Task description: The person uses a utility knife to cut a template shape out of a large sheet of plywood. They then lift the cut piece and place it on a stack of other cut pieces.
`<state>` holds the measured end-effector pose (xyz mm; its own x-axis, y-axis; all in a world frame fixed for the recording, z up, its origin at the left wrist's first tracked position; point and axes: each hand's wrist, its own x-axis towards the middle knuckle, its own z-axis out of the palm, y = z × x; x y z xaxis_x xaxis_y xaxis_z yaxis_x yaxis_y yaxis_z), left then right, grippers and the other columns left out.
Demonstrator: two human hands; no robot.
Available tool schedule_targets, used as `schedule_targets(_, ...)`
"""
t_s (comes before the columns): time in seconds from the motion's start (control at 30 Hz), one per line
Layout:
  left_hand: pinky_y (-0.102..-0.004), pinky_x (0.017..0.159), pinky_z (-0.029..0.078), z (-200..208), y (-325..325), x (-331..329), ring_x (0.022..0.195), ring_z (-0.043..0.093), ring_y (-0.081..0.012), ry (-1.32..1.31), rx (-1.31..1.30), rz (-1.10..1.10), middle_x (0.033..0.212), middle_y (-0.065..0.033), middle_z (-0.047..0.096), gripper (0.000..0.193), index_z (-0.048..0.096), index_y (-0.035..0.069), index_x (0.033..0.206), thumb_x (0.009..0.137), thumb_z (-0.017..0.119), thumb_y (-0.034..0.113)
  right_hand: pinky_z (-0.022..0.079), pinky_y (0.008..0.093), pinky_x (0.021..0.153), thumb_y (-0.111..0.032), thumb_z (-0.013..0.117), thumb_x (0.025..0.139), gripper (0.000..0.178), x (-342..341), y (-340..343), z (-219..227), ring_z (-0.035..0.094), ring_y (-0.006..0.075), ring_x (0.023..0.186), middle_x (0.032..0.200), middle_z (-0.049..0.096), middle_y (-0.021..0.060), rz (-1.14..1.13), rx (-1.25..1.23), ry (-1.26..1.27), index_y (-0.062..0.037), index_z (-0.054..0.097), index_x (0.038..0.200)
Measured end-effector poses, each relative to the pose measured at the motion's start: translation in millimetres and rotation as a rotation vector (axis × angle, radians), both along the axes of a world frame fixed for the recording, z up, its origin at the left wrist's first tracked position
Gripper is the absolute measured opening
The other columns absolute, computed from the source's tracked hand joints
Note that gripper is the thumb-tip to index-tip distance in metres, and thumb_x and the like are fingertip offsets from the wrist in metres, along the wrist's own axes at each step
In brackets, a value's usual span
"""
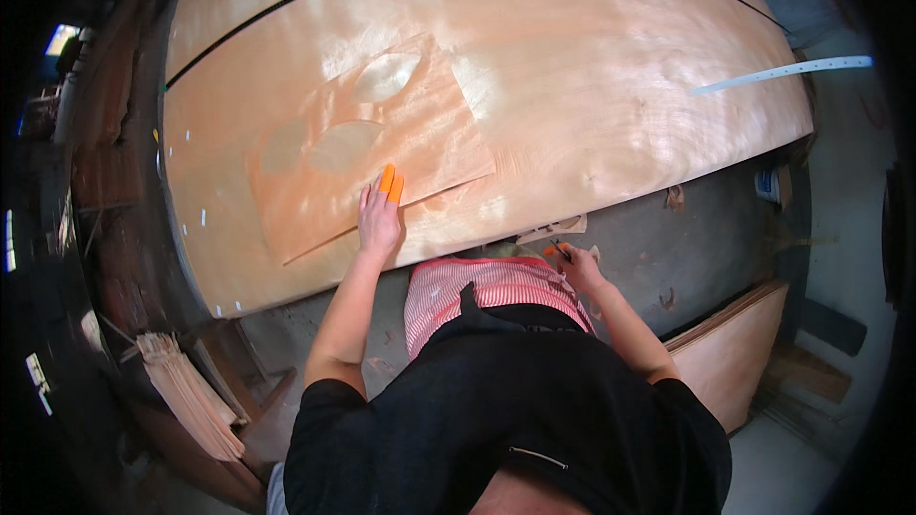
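Resting left hand (380,226) on a thin veneer sheet (444,119); right hand (580,270) on a tool.
Left fingers nearly straight, laid on the sheet's near margin, two in orange finger covers (387,178), gripping nothing apparent. Right hand, well to the right of the left, mostly closed round a small dark tool (561,250), kind unclear. Sheet lies under and beyond the left fingertips, on a broad, sheeny wooden panel (611,105). Likely light, springy, easily split, apt to slide on that smooth face; best held by the solid margin right of the left hand, away from the leaf shapes (345,146). Looks: pale orange-tan, four-sided, near edge shadowed; shapes ahead of the hand, farthest one bright, others duller.
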<state>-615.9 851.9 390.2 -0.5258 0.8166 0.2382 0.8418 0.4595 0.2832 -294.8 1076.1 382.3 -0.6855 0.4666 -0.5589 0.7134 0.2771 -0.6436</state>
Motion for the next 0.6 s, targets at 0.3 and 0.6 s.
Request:
schedule_targets(0.3, -0.0434, 0.096, 0.027, -0.6, -1.8, -8.4, 0.115, 0.038, -0.0255, -0.107, 0.011, -0.051, 0.124, -0.0121, 0.041, 0.043, 0.048, 0.007, 0.114, 0.072, 0.046, 0.004, 0.041, 0.0292, 0.050, -0.024, 0.048, 0.084, 0.023, 0.1, 19.9, -2.4, 0.053, 0.0165, 0.052, 0.059, 0.056, 0.0077, 0.048, 0.146, -0.071, -0.0041, 0.058, 0.091)
schedule_targets(0.6, -0.0445, 0.098, 0.024, -7.0, -23.9, 17.7, 0.119, 0.031, -0.0291, -0.178, -0.042, -0.150, 0.127, -0.0151, 0.035, 0.045, 0.044, 0.004, 0.117, 0.075, 0.053, 0.015, 0.044, 0.0359, 0.060, -0.028, 0.049, 0.082, 0.027, -39.3, -16.4, 38.2, 0.058, 0.0276, 0.064, 0.065, 0.059, 0.0138, 0.021, 0.129, -0.123, -0.0017, 0.056, 0.082)
